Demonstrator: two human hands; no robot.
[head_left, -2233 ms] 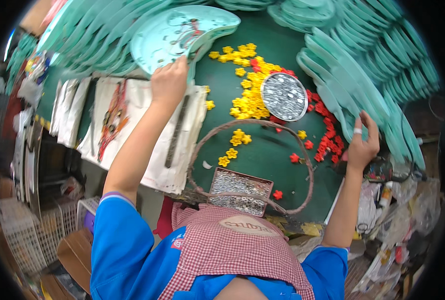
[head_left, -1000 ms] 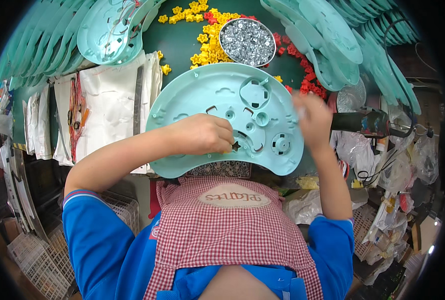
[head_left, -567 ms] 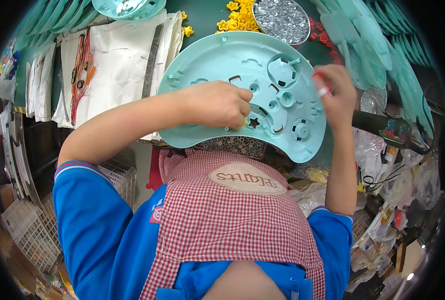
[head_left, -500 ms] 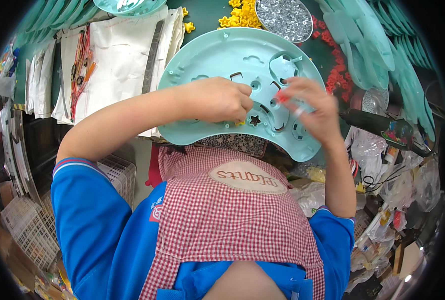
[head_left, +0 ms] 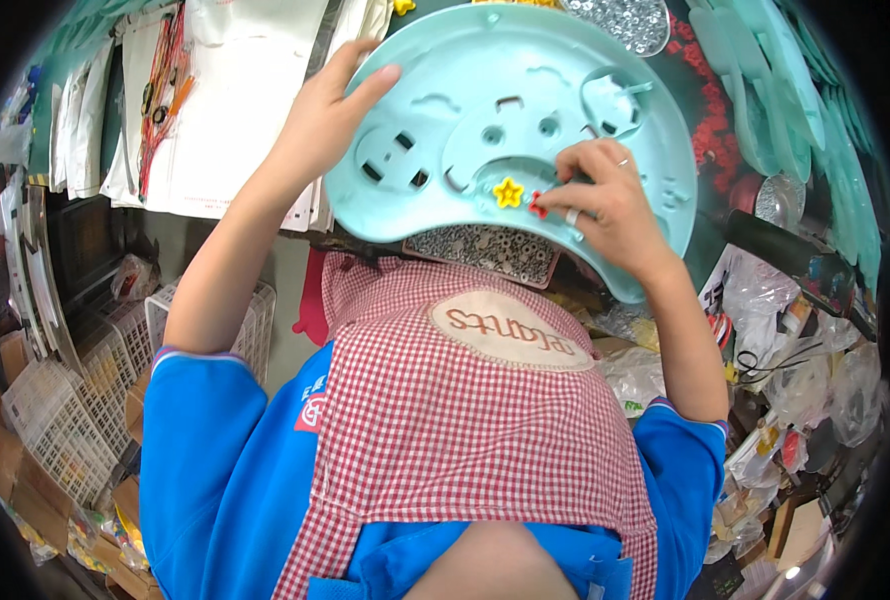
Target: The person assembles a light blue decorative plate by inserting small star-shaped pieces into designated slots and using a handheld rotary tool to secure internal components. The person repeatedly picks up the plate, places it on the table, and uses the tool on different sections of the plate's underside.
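Observation:
A large curved teal plastic panel (head_left: 435, 75), with cut-outs and small posts, is in front of me. My left hand (head_left: 330, 115) grips its left edge, with the thumb on the face and the other fingers at the rim. A yellow star-shaped piece (head_left: 508, 192) sits in the panel near its inner curve. Just right of that is a small red star-like piece (head_left: 538, 206), at the fingertips of my right hand (head_left: 605, 200). That hand is closed in a pinch on the red piece, which its fingers partly cover.
Clear round pieces fill a bowl (head_left: 620, 22) beyond the panel. Red pieces (head_left: 710, 120) lie scattered at its right, near stacked teal parts (head_left: 765, 100). White bags (head_left: 235, 110) and wires (head_left: 165, 100) lie at left. A tray of small metal parts (head_left: 485, 255) is below the panel; a dark tool handle (head_left: 775, 245) juts in at right.
My left hand has moved from the panel's middle to its left edge. The panel appears larger and shifted right. My right hand has brought the red piece down beside the yellow star.

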